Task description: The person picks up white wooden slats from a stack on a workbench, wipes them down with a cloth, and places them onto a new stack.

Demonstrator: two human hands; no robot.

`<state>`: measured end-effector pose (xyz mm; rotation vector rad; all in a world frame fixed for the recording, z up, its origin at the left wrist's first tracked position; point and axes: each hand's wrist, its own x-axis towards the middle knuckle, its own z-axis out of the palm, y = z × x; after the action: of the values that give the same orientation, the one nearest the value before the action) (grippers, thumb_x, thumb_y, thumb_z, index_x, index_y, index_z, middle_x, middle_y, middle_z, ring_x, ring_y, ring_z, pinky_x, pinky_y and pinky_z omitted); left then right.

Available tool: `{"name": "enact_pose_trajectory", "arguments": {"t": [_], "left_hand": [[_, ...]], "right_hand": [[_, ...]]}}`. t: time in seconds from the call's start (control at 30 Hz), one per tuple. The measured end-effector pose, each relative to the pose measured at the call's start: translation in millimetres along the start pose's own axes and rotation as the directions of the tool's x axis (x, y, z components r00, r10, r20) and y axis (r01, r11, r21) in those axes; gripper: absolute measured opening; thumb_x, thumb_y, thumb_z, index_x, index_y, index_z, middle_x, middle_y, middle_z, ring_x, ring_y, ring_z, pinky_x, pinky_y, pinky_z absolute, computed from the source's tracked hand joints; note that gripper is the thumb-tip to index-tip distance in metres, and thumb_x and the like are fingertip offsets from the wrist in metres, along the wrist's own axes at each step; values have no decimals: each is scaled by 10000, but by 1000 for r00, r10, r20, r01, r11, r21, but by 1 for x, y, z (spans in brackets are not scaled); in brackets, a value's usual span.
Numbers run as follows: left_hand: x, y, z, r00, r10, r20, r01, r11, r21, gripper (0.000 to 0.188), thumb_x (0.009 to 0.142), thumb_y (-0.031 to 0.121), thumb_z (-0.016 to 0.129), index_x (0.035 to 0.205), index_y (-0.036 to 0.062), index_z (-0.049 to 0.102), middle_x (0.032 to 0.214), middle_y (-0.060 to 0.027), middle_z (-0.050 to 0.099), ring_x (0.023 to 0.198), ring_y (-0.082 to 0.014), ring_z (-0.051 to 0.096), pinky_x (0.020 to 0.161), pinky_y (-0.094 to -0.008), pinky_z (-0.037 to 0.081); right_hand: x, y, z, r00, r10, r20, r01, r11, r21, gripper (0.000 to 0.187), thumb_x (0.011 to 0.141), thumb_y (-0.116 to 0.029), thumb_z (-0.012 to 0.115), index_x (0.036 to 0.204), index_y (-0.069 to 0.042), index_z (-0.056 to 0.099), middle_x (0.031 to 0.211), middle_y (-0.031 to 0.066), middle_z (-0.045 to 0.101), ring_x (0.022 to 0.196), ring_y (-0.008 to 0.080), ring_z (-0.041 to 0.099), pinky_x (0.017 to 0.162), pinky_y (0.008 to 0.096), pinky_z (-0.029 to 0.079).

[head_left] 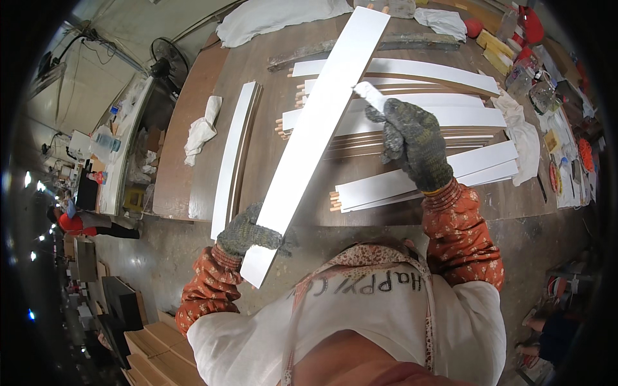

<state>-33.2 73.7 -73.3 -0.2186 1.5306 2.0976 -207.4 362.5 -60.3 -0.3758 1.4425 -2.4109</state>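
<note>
A long white board (322, 128) with wooden dowels at its far end is held at a slant over the table. My left hand (248, 233), in a dark knit glove, is closed around the board's near end. In my gloved right hand (415, 143) is a small white piece (370, 95), perhaps folded cloth, whose tip meets or nearly meets the board's right edge. I cannot make out its exact kind. Beneath and right of the held board lie several white boards (450, 117) with dowel ends. Left of it, a narrow stack of boards (237, 148) rests on the table.
The brown table (209, 174) carries a crumpled white cloth (203, 130) at left and a long worn bar (412, 42) at the back. Bottles and tools (544, 96) crowd the right side. A black fan (168, 61) stands behind left; cardboard boxes (158, 350) sit on the floor.
</note>
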Motion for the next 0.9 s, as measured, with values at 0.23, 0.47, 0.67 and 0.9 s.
{"name": "enact_pose_trajectory", "arguments": {"t": [0.23, 0.47, 0.67, 0.9], "left_hand": [[0, -5, 6, 999, 35, 20, -33, 996, -84, 619, 717, -115, 611, 1277, 28, 391, 1023, -212, 586, 893, -383, 609, 725, -521, 534], [-2, -1, 12, 999, 50, -17, -52, 993, -103, 560, 710, -107, 610, 1230, -15, 425, 956, -223, 604, 835, -364, 628, 695, -499, 544], [-2, -11, 3, 998, 59, -17, -60, 995, -84, 595, 693, -99, 614, 1244, -22, 403, 948, -233, 602, 808, -370, 632, 668, -491, 547], [-6, -8, 15, 997, 71, -19, -73, 987, -145, 613, 688, -94, 615, 1253, -22, 391, 937, -236, 602, 792, -366, 633, 657, -489, 547]], "right_hand": [[5, 1, -7, 984, -180, -21, 168, 949, -268, 252, 898, -148, 490, 1002, 61, 586, 630, 31, 538, 495, 68, 480, 454, 214, 431], [3, 1, 3, 947, -321, 18, 314, 915, -253, 208, 858, -68, 545, 1036, 33, 584, 831, 71, 605, 725, 126, 580, 661, 253, 483], [2, -4, -1, 808, -516, 284, 569, 560, -602, 219, 837, -71, 588, 1053, -37, 608, 925, 63, 608, 808, 120, 573, 675, 256, 490], [3, -3, 2, 885, -441, 149, 463, 803, -375, 230, 811, -56, 616, 1041, -36, 609, 922, 66, 606, 823, 130, 573, 688, 259, 493]]}}
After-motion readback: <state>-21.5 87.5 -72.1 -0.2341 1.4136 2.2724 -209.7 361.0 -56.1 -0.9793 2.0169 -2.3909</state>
